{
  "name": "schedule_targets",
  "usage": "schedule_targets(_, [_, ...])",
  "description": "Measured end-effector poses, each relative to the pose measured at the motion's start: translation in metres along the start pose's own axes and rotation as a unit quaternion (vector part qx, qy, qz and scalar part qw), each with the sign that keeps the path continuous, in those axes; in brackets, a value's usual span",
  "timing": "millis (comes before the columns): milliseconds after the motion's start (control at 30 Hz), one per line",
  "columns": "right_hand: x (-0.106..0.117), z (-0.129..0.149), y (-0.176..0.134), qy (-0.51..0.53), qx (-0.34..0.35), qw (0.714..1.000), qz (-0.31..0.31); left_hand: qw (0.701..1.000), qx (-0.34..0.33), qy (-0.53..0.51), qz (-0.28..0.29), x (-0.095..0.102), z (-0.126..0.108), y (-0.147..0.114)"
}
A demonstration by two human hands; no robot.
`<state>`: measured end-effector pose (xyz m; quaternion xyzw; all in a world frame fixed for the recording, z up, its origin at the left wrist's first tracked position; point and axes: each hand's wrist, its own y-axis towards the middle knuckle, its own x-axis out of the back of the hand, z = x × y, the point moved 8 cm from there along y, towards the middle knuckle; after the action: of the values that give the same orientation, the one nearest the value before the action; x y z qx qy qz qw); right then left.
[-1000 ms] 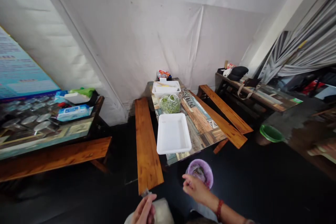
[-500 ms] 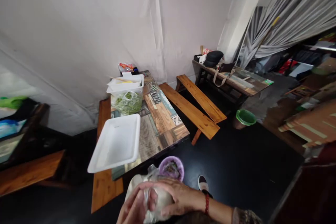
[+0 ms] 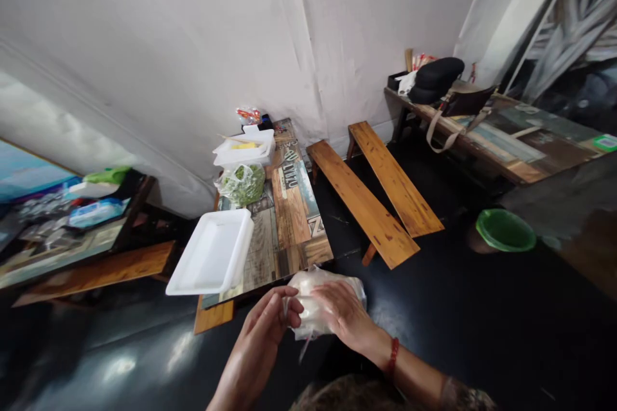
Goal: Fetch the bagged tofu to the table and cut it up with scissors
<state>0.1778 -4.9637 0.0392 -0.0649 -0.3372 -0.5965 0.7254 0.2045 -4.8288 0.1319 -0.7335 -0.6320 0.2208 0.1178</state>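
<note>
A clear plastic bag with whitish contents [image 3: 308, 284] is in front of the table's near edge, between my two hands. My left hand [image 3: 263, 327] is at its left side, fingers curled in and closed on the plastic. Over the bag's right part lies my right hand [image 3: 348, 316], fingers bent around it and thumb hidden; a red beaded bracelet [image 3: 394, 356] is on that wrist. What supports the bag from below is hidden. Just beyond, a shallow white tray [image 3: 212, 250] overhangs the left edge of the wood-patterned table [image 3: 274, 237].
Behind the tray stand a bag of green vegetables [image 3: 243, 183] and a white container [image 3: 248, 148]. Wooden benches [image 3: 364, 196] are right of the table. A green-lined bin [image 3: 506, 230] stands on the dark floor. Another table [image 3: 511, 135] holds a black cap and a bag.
My hands and the plastic bag have moved up and to the right in view. The purple basket below the table has gone out of sight. The view has shifted, showing more of the left table.
</note>
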Motion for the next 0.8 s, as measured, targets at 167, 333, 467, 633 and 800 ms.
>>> schedule_targets(167, [-0.002,-0.014,0.052,-0.013,0.085,0.996,-0.012,0.997,-0.047,-0.038,-0.045,-0.003,-0.030,0.024])
schedule_targets(333, [-0.010,-0.035,0.104,-0.017,0.103,0.995,0.002,0.989,-0.085,-0.089,-0.082,0.015,-0.056,0.063])
schedule_targets(467, [-0.025,-0.063,0.136,-0.036,0.094,0.991,0.087,0.983,-0.078,-0.134,-0.095,0.029,-0.062,0.107])
schedule_targets(633, [-0.042,-0.093,0.179,-0.052,0.081,0.987,0.128,0.975,-0.068,-0.162,-0.136,0.048,-0.069,0.142])
schedule_targets(800, [-0.048,-0.092,0.238,-0.015,0.158,0.980,0.117,0.959,-0.081,-0.181,-0.202,0.067,-0.086,0.152])
